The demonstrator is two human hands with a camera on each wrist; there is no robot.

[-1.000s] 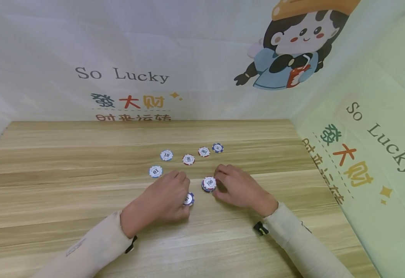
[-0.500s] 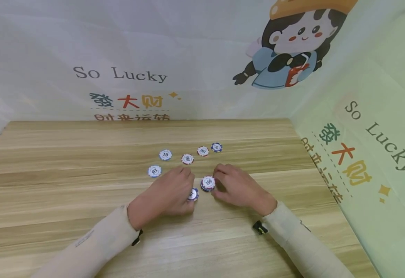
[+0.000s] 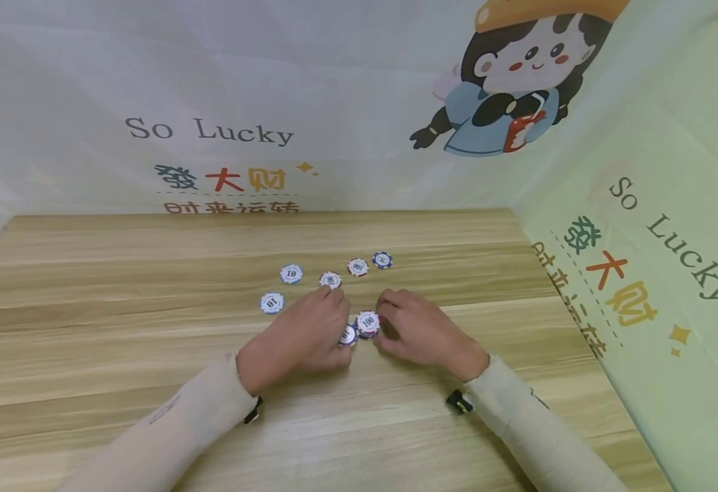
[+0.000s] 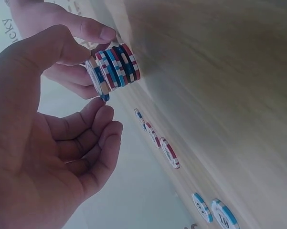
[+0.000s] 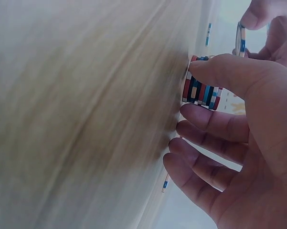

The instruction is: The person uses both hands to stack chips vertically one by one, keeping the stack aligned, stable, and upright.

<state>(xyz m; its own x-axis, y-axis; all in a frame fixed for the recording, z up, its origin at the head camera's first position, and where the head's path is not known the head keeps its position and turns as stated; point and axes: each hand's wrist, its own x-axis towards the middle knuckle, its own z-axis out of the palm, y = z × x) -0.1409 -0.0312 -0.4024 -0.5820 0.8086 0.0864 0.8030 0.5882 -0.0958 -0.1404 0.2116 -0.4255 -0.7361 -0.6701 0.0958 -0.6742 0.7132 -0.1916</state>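
Observation:
My left hand (image 3: 303, 331) pinches one blue-and-white poker chip (image 3: 349, 335) between thumb and fingertips, just left of a stack of poker chips (image 3: 368, 323). A red-and-white chip marked 100 tops the stack. Seen from the left wrist, the held chip (image 4: 97, 78) overlaps the top of the red and blue stack (image 4: 119, 66); from the right wrist, it hangs above the stack (image 5: 203, 93). My right hand (image 3: 423, 331) curls at the stack's right side, thumb and index finger holding it from either side. Its other fingers are loosely bent beside the table.
Behind the hands lie loose chips: a light-blue 10 chip (image 3: 291, 274), another light-blue chip (image 3: 271, 303), two red 100 chips (image 3: 358, 267) and a dark-blue chip (image 3: 382, 260). The wooden table (image 3: 119, 287) meets a printed cloth wall (image 3: 359, 102) at the back and right.
My left hand has moved right and slightly away from me, carrying the pinched chip from beside the stack up to its left edge. The right hand has stayed at the stack.

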